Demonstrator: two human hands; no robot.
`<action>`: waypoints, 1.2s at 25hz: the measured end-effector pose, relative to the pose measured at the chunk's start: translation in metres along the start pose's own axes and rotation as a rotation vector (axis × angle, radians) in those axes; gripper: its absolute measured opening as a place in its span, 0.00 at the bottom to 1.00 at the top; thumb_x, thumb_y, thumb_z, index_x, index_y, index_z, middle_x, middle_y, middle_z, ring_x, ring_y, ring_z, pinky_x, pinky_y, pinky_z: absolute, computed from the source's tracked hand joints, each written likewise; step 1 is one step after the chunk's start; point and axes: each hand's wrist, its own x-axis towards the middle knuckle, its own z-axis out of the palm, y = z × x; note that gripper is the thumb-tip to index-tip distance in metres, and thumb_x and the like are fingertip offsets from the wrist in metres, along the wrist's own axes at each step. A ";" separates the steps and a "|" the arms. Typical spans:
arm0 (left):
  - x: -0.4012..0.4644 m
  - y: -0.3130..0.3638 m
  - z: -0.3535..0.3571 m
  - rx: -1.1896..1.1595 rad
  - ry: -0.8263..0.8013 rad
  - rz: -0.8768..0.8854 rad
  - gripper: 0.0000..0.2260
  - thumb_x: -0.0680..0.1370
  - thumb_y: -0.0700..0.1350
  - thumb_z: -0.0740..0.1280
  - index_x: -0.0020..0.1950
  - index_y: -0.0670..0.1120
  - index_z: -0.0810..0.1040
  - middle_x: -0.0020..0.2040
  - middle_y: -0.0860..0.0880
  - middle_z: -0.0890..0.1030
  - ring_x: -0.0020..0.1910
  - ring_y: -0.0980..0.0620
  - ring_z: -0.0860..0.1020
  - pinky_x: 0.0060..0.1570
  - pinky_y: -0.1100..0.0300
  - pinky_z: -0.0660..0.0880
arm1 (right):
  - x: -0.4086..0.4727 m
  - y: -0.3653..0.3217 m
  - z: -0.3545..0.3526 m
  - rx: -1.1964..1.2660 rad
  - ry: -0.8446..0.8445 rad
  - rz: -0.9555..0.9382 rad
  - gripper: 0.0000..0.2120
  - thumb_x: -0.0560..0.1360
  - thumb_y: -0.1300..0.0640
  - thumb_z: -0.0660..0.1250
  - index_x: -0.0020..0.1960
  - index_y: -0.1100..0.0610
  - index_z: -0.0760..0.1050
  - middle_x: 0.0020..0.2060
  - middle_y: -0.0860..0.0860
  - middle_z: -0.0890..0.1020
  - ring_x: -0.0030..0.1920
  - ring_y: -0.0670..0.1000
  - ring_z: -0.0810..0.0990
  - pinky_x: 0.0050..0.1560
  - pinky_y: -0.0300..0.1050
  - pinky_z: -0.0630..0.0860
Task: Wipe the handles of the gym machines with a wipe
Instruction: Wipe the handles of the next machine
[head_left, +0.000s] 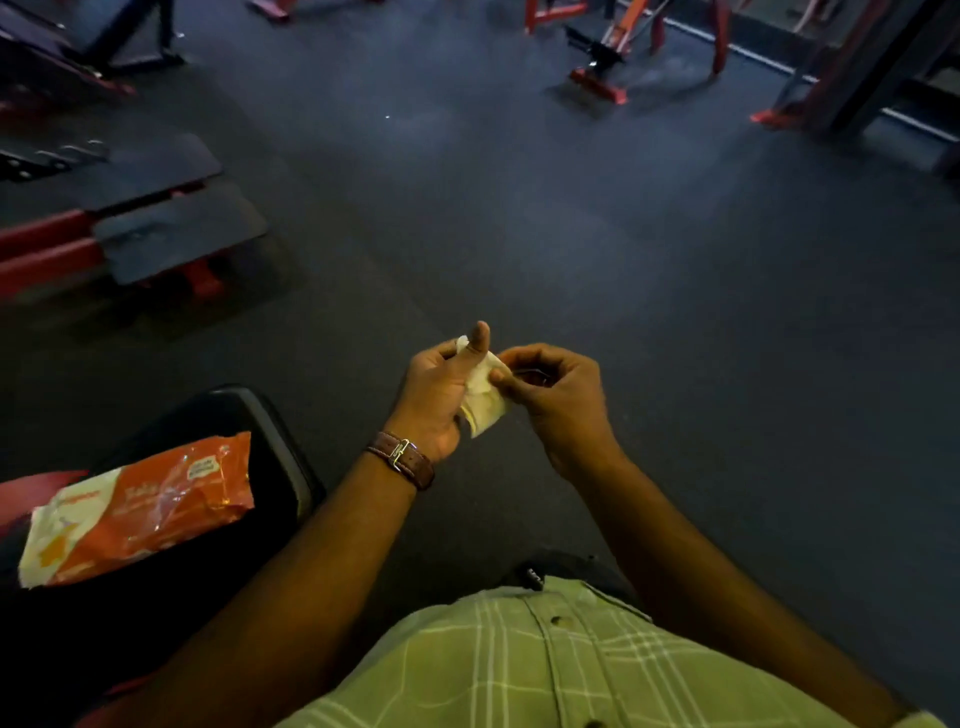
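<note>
A folded white wipe (483, 397) is held in front of me above the dark floor. My left hand (441, 392), with a brown watch strap at the wrist, grips it between palm and raised thumb. My right hand (550, 389) pinches the wipe's right edge with curled fingers. An orange and white pack of wipes (140, 512) lies on a black padded seat (280, 457) at the lower left. No machine handle is near my hands.
Red and black gym machines stand around the dark rubber floor (571, 234): footplates (176, 228) on a red frame at the left, a red frame machine (613, 57) at the top, another frame (841, 83) at the top right.
</note>
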 end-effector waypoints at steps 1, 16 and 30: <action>0.018 0.008 -0.008 0.014 -0.005 0.007 0.09 0.83 0.50 0.63 0.51 0.46 0.78 0.45 0.47 0.81 0.43 0.52 0.80 0.49 0.55 0.77 | 0.014 0.001 0.002 -0.013 -0.018 -0.022 0.05 0.75 0.64 0.71 0.50 0.59 0.81 0.47 0.52 0.85 0.50 0.50 0.85 0.52 0.49 0.83; 0.277 0.110 -0.131 -0.431 0.446 0.078 0.07 0.72 0.38 0.71 0.46 0.41 0.74 0.49 0.39 0.79 0.52 0.42 0.81 0.52 0.47 0.80 | 0.388 -0.020 0.157 0.185 -0.703 0.244 0.09 0.79 0.66 0.65 0.57 0.63 0.80 0.57 0.57 0.83 0.57 0.57 0.84 0.50 0.50 0.82; 0.377 0.184 -0.363 -0.589 0.818 0.098 0.16 0.75 0.41 0.70 0.63 0.40 0.79 0.60 0.37 0.82 0.57 0.41 0.82 0.56 0.47 0.81 | 0.536 -0.030 0.472 -0.033 -1.284 0.282 0.28 0.73 0.73 0.67 0.69 0.52 0.75 0.62 0.53 0.81 0.62 0.54 0.80 0.59 0.55 0.80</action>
